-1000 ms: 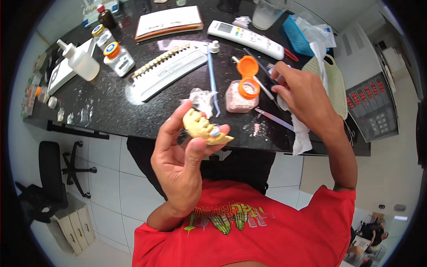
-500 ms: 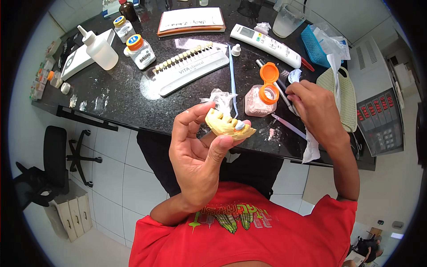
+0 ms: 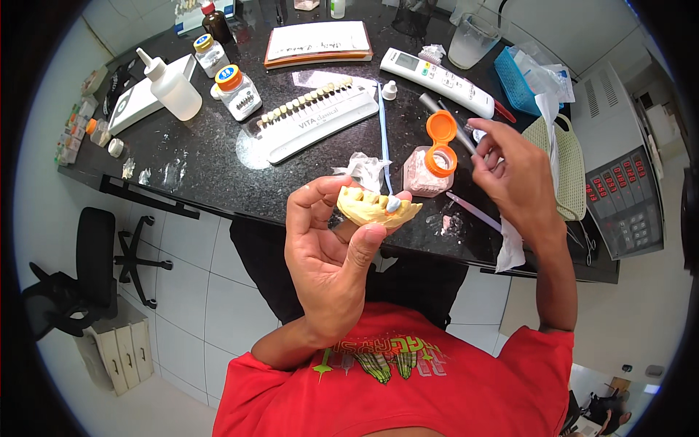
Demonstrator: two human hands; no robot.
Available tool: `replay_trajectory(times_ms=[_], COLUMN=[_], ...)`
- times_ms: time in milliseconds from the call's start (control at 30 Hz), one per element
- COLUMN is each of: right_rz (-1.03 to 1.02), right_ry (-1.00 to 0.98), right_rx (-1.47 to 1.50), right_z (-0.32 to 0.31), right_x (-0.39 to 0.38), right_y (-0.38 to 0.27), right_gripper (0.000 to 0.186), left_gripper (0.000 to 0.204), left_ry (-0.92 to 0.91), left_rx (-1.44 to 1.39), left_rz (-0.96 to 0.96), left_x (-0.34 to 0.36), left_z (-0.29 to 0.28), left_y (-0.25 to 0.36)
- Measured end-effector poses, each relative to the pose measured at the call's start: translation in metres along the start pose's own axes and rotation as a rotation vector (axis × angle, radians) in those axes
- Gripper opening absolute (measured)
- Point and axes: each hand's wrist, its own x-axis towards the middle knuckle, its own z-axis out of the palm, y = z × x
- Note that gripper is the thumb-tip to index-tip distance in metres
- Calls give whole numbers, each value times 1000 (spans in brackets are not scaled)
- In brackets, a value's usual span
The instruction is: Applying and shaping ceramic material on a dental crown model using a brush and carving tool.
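Observation:
My left hand [image 3: 328, 255] pinches a yellow dental model [image 3: 368, 209] between thumb and fingers, held up in front of the table edge. One tooth on it is pale blue-white among yellow ones. My right hand [image 3: 513, 175] is over the table at the right, its fingers curled and the index finger arched away from the thumb. A grey pen-shaped tool [image 3: 457, 133] runs to its thumb and middle finger, which appear to grip its end. Beside it stands a jar of pink powder [image 3: 427, 178] with its orange flip lid [image 3: 441, 127] raised.
Past the model are a crumpled white tissue [image 3: 364, 171], a blue stick tool [image 3: 384, 138] and a tooth shade guide [image 3: 320, 120]. A squeeze bottle [image 3: 175, 95] stands left. Right are a remote control [image 3: 437, 81], a blue basket [image 3: 513, 80] and a machine with red digits [image 3: 619, 182].
My right hand has shifted slightly, its index finger lifting away from the thumb. The pen-shaped tool shows more beside the orange lid. My left hand still holds the model.

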Motion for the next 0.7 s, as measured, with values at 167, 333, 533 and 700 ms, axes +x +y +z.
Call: replay_trajectory(times_ms=[167,333,533,700], right_rz=[107,-89,-459,-423], right_ry=[256,532,640,753], right_rx=[254,587,764,811], right_z=[-7,-19,34,63], right_x=[-3,-43,-69,-63], right_y=[13,-1,-22,-37], right_gripper=[26,14,53,87], left_gripper=[47,47,58,53], left_ry=[36,17,-158,45], left_rx=[93,45,-15,49], left_rz=[44,160,417,278], left_x=[-2,-12,-32,-30], left_z=[1,1,6,9], left_y=[-4,-9,-20,-25])
